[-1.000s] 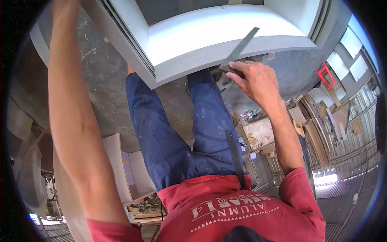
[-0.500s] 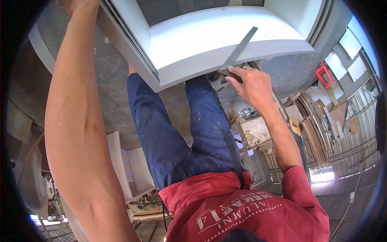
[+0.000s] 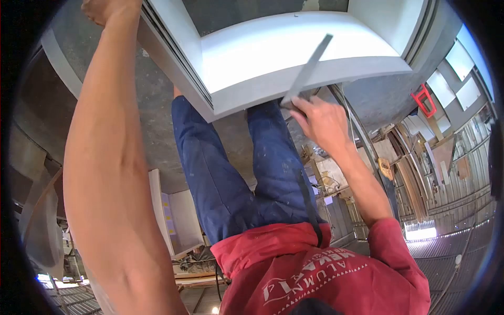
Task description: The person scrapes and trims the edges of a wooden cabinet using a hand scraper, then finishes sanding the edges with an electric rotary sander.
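White cabinet with grey edges (image 3: 252,95) in front. Left hand (image 3: 111,9) beside its left side, cropped, can't tell grip. Right hand (image 3: 324,123) closed around the handle of a square (image 3: 310,65), blade across the cabinet's near edge.

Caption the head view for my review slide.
Right hand holding a flat-bladed tool at a grey frame's near edge, left hand close to its side.

Two grips mine: left grip (image 3: 111,11), right grip (image 3: 326,125). One flat metal blade (image 3: 310,67). One white-and-grey box frame (image 3: 257,93). On me, two blue trouser legs (image 3: 210,163), one red shirt (image 3: 336,278). One red looped object (image 3: 430,109), one yellow handle (image 3: 386,170).
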Motion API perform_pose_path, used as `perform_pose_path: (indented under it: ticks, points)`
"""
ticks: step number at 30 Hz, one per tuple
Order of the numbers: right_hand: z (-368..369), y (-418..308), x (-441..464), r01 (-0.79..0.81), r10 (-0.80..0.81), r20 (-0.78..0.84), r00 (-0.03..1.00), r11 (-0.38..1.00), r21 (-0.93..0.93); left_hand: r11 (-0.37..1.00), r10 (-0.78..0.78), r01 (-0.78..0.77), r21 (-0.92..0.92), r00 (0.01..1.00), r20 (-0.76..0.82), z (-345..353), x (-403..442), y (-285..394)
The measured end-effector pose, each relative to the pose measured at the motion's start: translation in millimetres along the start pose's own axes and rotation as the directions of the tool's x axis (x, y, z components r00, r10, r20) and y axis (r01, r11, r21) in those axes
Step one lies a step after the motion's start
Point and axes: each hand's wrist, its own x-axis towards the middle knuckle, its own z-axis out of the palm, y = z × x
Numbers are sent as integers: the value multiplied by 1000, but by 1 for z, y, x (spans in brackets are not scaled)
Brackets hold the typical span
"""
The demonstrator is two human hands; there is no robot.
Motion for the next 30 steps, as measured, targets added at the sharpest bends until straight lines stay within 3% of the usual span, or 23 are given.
perform_pose_path:
  ticks: [3,7,10,12,14,16,26,30]
  points:
    - [1,4,-1,25,-25,-74,997,1000,1,1000,0,0,2,1000,-10,0,4,1]
    - [-2,-7,-5,3,-2,-7,1000,999,45,999,24,-27,-47,997,-71,1,-4,0]
    - [7,-7,-9,11,-10,-9,1000,1000,29,1000,-14,14,-20,1000,0,-8,-3,7]
    - [1,-5,-4,19,-18,-56,998,1000,13,999,22,-24,-38,998,-66,2,-1,3]
    - [-9,-8,-15,-16,16,-2,1000,998,67,998,47,-51,-30,992,-121,3,0,-3]
    - [7,-17,1,8,-7,-24,1000,999,37,998,45,-46,-48,999,-23,-3,-1,0]
    - [18,-29,2,15,-14,-21,1000,996,89,999,-44,43,28,998,41,1,-2,-2]
    - [5,-34,-7,6,-4,-24,1000,996,84,999,-19,21,33,998,-56,9,3,-2]
